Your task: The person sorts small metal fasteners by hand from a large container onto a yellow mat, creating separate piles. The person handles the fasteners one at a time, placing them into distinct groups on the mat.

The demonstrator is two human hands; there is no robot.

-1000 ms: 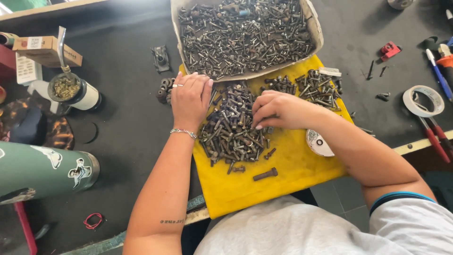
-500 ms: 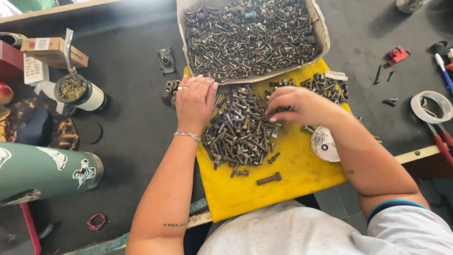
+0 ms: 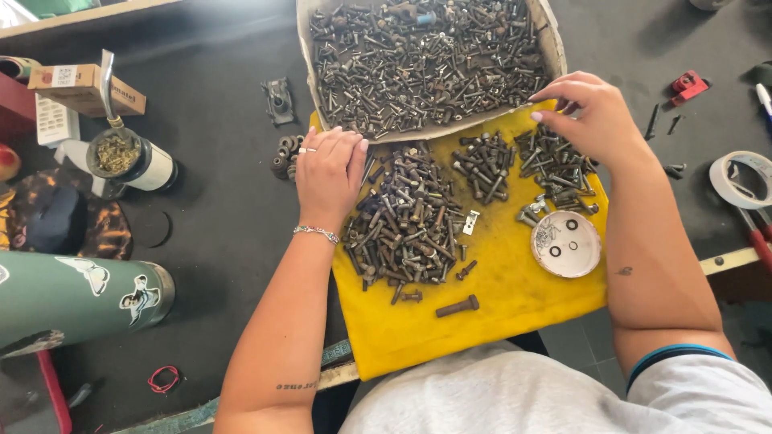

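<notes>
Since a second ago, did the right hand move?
Yes. The right hand left the big middle bolt pile and went out to the right, up by the tray corner, above the far-right pile.

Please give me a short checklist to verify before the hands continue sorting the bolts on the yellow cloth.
1. Left hand rests flat by the big bolt pile: ok.
2. Right hand is over the right bolt pile, at the box edge: ok.
3. Right fingers hold a bolt: cannot tell.
4. Piles stay apart on the yellow cloth: ok.
5. Small round dish is upright: ok.
6. Loose bolt lies alone, unsorted: not ok.
</notes>
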